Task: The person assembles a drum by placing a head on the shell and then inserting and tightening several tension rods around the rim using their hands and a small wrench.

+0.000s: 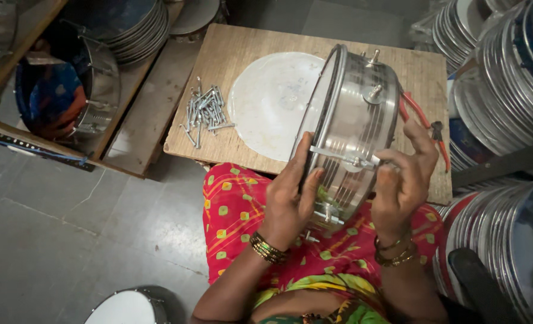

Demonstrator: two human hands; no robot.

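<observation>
Drum, shiny and round, sits tipped on its edge over the person's lap, between both hands. Its flat faces look left and right, so its short middle line runs sideways across the picture, and its rim stands up tall. Left hand is pressed flat on the drum's near left rim, fingers spread up along the hoop, holding it steady. Right hand is on the other side, just right of the drum. Its fingers pinch narrow on a thin rod that lies across the drum's side, pointing left to right. Right hand is nearer the rod. Past both hands lies the board. Up and left of the left hand is a pile of bolts. Just behind the right hand lie red pliers.
</observation>
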